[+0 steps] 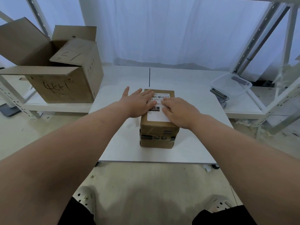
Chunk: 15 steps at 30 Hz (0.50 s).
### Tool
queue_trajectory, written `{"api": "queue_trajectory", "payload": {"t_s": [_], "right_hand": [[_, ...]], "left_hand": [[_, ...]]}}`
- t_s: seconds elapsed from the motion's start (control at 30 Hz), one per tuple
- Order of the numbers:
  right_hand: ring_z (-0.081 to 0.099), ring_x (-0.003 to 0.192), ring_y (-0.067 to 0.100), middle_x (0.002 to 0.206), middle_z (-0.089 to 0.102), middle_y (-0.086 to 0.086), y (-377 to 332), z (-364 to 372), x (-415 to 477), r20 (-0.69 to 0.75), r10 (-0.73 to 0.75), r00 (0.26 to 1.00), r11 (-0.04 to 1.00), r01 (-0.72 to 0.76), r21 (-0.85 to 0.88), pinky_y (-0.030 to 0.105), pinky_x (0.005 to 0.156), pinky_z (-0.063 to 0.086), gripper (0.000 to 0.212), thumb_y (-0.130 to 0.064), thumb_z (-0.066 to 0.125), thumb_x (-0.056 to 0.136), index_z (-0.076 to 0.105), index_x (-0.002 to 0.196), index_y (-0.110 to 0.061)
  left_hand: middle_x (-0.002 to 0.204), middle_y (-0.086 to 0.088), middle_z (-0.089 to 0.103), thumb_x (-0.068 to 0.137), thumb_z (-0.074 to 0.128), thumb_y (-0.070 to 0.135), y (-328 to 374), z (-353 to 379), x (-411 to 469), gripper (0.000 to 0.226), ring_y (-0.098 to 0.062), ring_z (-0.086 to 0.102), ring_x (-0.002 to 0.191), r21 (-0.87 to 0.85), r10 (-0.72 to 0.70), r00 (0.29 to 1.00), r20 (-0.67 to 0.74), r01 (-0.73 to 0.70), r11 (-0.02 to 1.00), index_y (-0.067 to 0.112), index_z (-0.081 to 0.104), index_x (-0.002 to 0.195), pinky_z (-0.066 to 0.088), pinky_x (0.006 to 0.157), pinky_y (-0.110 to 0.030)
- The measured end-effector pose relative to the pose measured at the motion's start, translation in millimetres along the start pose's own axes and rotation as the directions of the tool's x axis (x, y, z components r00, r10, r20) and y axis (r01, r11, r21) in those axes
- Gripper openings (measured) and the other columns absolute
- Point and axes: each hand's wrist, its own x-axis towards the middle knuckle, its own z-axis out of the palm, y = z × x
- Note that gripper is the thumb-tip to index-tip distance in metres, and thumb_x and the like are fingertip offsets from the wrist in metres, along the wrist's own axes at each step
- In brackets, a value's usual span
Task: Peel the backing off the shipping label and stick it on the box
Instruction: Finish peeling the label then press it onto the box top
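Pressing the shipping label [159, 116] flat was the step I judged I was on, I told the checker. It lay on top of the box [157, 135], at the middle of the frame, on the white desk [203, 143].

"What were the hands doing?" the checker asked.

"Both lay spread, gripping nothing. My left hand [138, 102] rested flat, fingers straight, across the left edge of the box top and onto the label's upper part. My right hand [180, 111] lay on the label's right side, fingertips pressing the paper."

"So the peeling was done?"

"I took it so. The label sat squarely face up on the cardboard, barcode at the far end, and I could see no backing sheet anywhere. Whether every corner had stuck, I couldn't tell, because the hands covered much of it. I reckoned what was left was smoothing out to the edges, the near corners especially, then lifting off."

"Anything else about?"

"A big open carton [61, 73] at the upper left, and a clear plastic tub [230, 86] at the right of the frame."
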Motion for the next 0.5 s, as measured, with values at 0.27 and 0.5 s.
{"api": "queue_trajectory", "payload": {"t_s": [0.27,0.5], "right_hand": [[0.046,0.115,0.023,0.127,0.052,0.005,-6,5,12,-0.152,0.004,0.988,0.992,-0.023,-0.125,0.036,0.091,0.042,0.039,-0.031,0.032,0.1,0.061,0.122,-0.016],[0.002,0.149,0.024,0.161,0.007,-0.005,5,14,18,0.012,0.151,0.989,0.985,-0.149,-0.092,0.053,0.117,-0.003,0.053,-0.044,0.015,0.101,0.012,0.151,-0.029]], "left_hand": [[0.16,-0.001,0.013,0.093,0.024,0.062,-12,5,-2,0.063,-0.026,0.007,0.147,-0.089,-0.058,0.998,-0.027,0.055,0.994,0.036,0.009,0.15,0.006,0.118,-0.048],[0.158,-0.001,0.022,0.081,0.033,0.075,-27,1,-13,0.073,-0.03,0.012,0.145,-0.15,-0.06,0.996,0.06,0.068,0.986,0.051,0.008,0.145,0.015,0.114,-0.053]]}}
